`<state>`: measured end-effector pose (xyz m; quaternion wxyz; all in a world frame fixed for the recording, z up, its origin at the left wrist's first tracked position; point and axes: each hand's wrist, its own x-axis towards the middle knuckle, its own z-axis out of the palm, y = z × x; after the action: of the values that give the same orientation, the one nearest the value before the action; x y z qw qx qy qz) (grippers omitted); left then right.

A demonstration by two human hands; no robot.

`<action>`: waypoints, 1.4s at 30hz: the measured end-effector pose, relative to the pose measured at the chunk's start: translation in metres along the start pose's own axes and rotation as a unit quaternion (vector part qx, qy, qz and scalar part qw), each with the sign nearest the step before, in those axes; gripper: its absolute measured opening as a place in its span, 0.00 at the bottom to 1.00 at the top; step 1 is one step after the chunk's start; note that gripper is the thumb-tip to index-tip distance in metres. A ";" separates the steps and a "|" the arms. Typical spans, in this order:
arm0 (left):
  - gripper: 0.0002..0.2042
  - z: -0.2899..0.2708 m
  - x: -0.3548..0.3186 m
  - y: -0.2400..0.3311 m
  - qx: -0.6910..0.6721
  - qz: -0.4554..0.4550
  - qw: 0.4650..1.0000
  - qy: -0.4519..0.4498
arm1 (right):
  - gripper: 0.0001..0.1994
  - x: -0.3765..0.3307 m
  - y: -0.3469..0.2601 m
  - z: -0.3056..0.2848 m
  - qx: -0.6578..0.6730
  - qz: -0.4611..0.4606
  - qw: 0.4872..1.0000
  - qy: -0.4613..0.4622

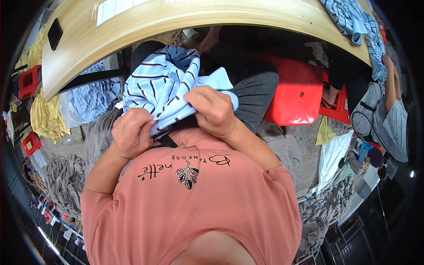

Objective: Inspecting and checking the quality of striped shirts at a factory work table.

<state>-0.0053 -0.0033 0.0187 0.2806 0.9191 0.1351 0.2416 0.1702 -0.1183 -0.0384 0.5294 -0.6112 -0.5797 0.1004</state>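
A light-blue garment with dark stripes [152,81] lies bunched over my lap, its plain blue edge band turned toward me. My left hand [133,131] pinches the near end of that band between thumb and fingers. Farther right, my right hand [213,110] grips the same band, fingers curled round the cloth. Between the two hands the fabric is stretched in a short slanting line. A plain blue flap, perhaps a collar or cuff, sticks out beyond my right hand. The fingertips of both hands are partly hidden by the cloth.
A wooden table [176,17] curves across the far side, with a black phone [54,34] at its left. A red stool [296,92] stands to my right. Blue striped garments [95,99], yellow cloth [46,117] and grey cloth [66,176] lie at the left. Another person sits at the far right.
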 end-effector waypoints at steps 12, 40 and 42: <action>0.12 0.024 0.033 0.016 -0.244 -0.279 0.920 -0.125 | 0.22 0.010 -0.013 -0.005 -0.077 -0.049 0.996 0.021; 0.07 0.024 0.038 0.007 -0.418 -0.502 0.741 -0.155 | 0.20 0.000 -0.020 -0.013 0.041 -0.128 0.991 -0.003; 0.07 0.025 0.034 0.005 -0.412 -0.503 0.739 -0.176 | 0.17 -0.001 -0.020 -0.012 0.053 -0.113 0.992 -0.036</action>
<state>0.0373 -0.0057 0.0159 0.7315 0.5379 0.4133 -0.0690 0.1666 -0.1300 -0.0182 0.5478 -0.5089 -0.6575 0.0927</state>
